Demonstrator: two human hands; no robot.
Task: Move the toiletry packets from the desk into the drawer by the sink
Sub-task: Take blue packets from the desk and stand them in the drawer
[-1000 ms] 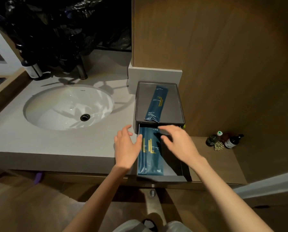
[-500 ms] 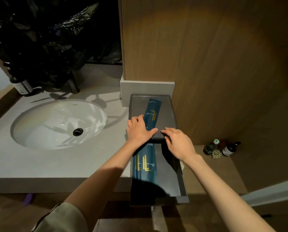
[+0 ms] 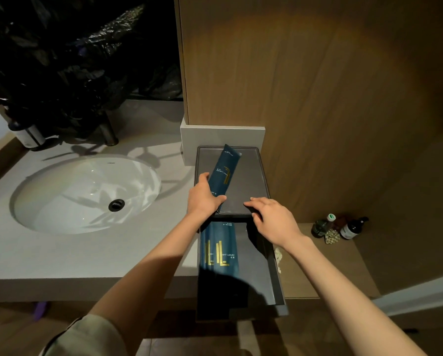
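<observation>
A long dark-blue toiletry packet [image 3: 225, 168] with gold print lies tilted on the grey top of the drawer box [image 3: 248, 181] beside the sink. My left hand [image 3: 203, 199] grips its near end, thumb across the packet. My right hand [image 3: 272, 217] rests with relaxed fingers on the front edge of the box top, holding nothing. Below, the dark drawer [image 3: 272, 286] is pulled out toward me. Blue packets [image 3: 219, 249] with gold bars lie flat in its left half.
A white oval sink [image 3: 84, 194] is set in the grey counter [image 3: 61, 255] to the left, with black plastic bags [image 3: 68, 62] and a faucet behind. A wooden wall panel rises behind the box. Small bottles [image 3: 338, 227] stand on a low wooden shelf at right.
My left hand went from above the drawer up onto the box top and took hold of the packet's near end, which now tilts. My right hand moved to the box's front edge.
</observation>
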